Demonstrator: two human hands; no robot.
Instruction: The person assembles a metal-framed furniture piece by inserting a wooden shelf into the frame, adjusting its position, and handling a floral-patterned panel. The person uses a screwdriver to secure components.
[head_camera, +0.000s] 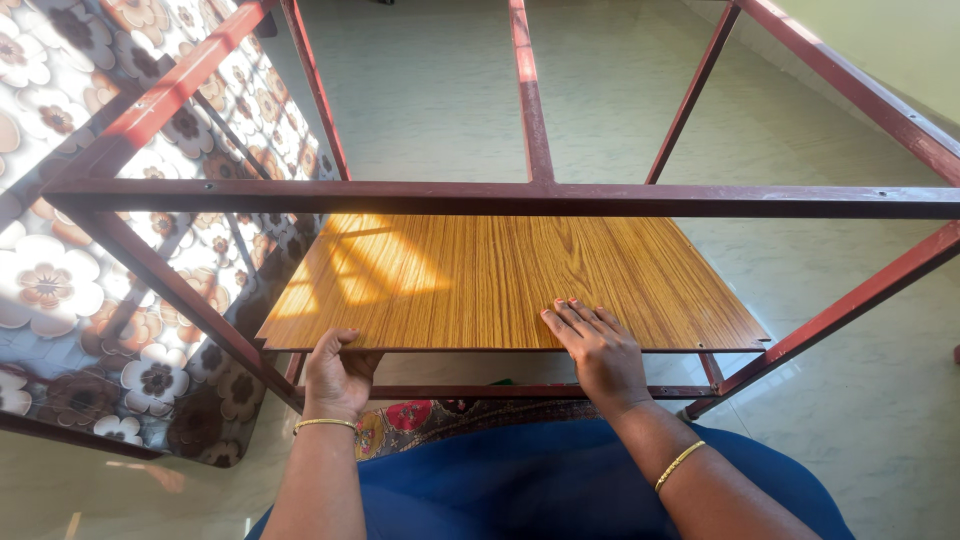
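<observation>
A wood-grain board (500, 280) lies flat inside a dark red metal frame (500, 198), resting low on its lower bars. My left hand (338, 372) grips the board's near edge from below, thumb on top. My right hand (595, 350) lies flat, palm down, on the board's top near its front edge. Both wrists carry gold bangles. Sunlight falls in a patch on the board's left part.
A mattress with a brown and white flower pattern (90, 300) leans at the left behind the frame. The floor (850, 380) is pale marble tile. A pale wall (900, 40) runs at the upper right. My blue clothing (500, 490) fills the bottom.
</observation>
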